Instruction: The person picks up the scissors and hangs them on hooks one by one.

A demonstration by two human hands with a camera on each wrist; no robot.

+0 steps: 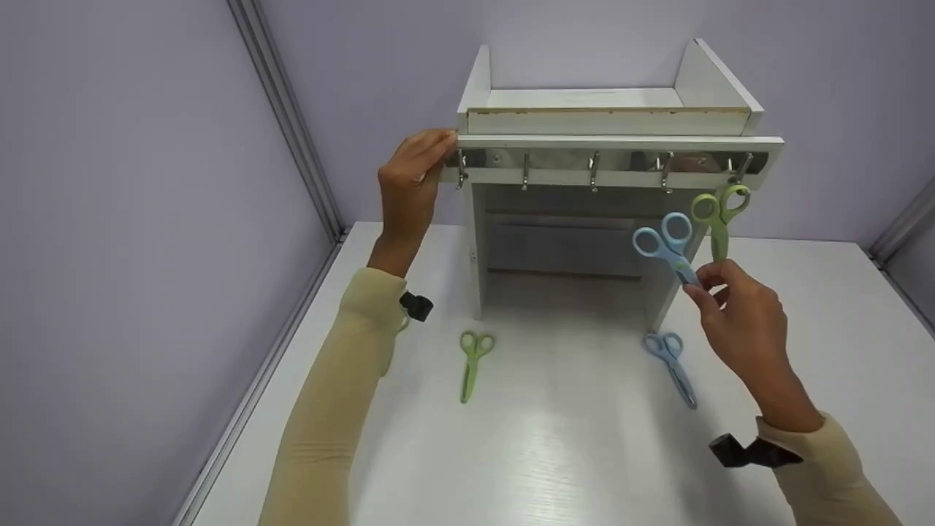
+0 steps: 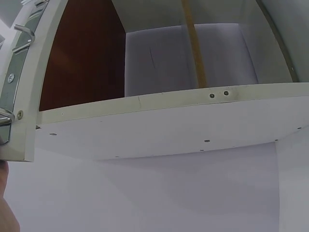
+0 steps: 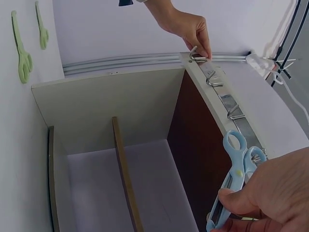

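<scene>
- The left hand (image 1: 410,191) is raised at upper centre-left of the head view; its fingers are curled against the left end of the hook rail (image 1: 606,162) of the white shelf unit (image 1: 610,120), gripping it at the leftmost hook, as is also seen at the top of the right wrist view.
- The right hand (image 1: 745,321) is held up at centre-right, and a blue pair of scissors (image 1: 668,245) is pinched by its blades between thumb and fingers, handles upward, just below the rail.
- Four pairs of scissors are counted: the blue pair in the hand, a green pair (image 1: 719,219) hung from the rightmost hook, a second green pair (image 1: 473,363) and a second blue pair (image 1: 670,364) lying on the white table (image 1: 555,453).
- Five metal hooks are counted on the rail; the middle three and the leftmost are seen bare.
- Open table surface is seen in front of the unit, between the two lying pairs; the table's left edge is bordered by a metal wall rail.
</scene>
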